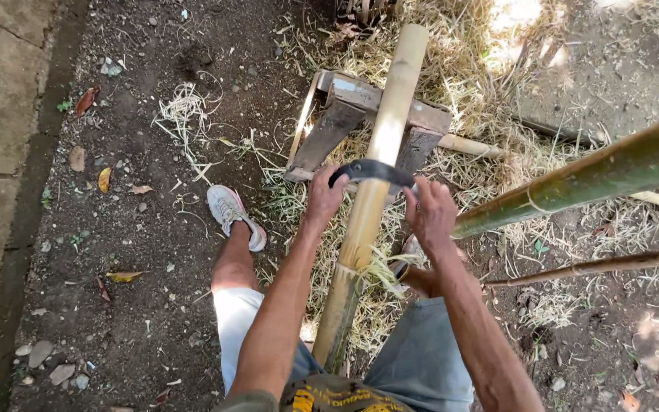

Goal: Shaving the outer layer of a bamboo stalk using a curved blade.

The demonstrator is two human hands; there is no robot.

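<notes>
Two hands gripping curved blade, handles hidden, bamboo pole underneath

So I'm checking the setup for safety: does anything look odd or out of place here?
Mostly the mess: pale shavings are strewn around the wooden stand, with a loose tuft on the dirt. The left hand and right hand grip a curved blade across the bamboo pole, which is peeled pale above, green below.

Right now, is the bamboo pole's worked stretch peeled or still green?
Peeled: the bamboo pole is pale beyond the curved blade, green-brown nearer the person.
</notes>
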